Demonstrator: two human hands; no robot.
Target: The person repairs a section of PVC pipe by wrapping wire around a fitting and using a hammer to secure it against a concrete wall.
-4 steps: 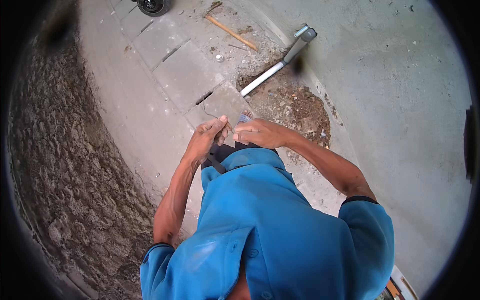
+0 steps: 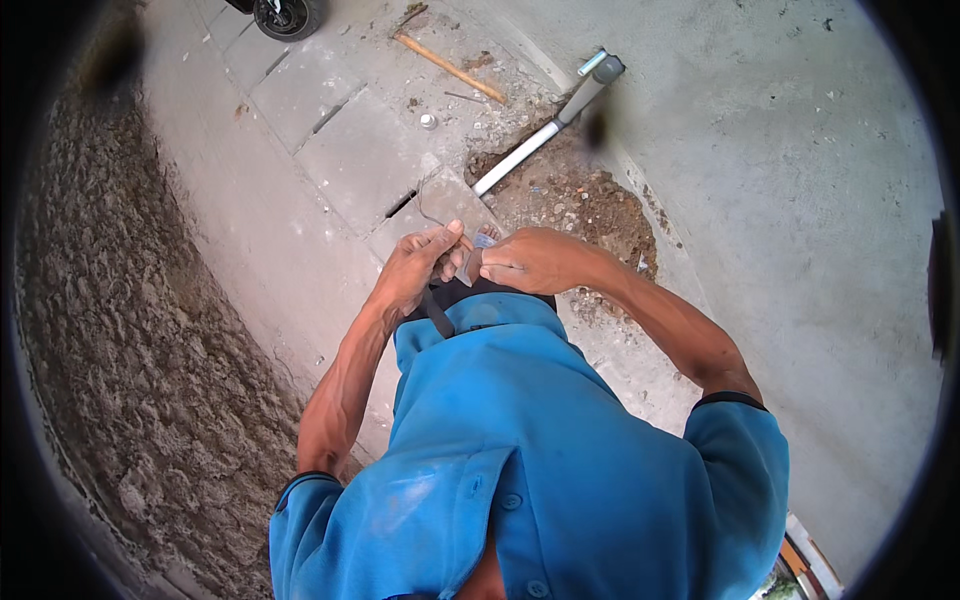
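My left hand (image 2: 418, 266) is closed in a pinch, thumb against fingers. From its fingertips a thin dark wire (image 2: 424, 205) curves up and away over the paving slab. Facing it, a short gap to the right, my right hand (image 2: 538, 258) is curled closed with its thumb side toward the left. A small flat grey piece (image 2: 469, 268) shows between the two hands, next to the right thumb. What the right fingers grip is mostly hidden. Both hands are in front of my waist, above my foot (image 2: 487, 237).
Ahead, a white pipe (image 2: 515, 160) with a grey fitting (image 2: 590, 92) lies across a dug-out patch of soil (image 2: 590, 215). Beyond are a wooden-handled tool (image 2: 452, 68), a small white cap-like piece (image 2: 428, 121) and a wheel (image 2: 287, 18). Rough ground (image 2: 170, 380) borders the left; a smooth concrete surface (image 2: 800, 200), the right.
The hands have drawn slightly apart, and more of the grey piece shows between them. The whole view has shifted a little.
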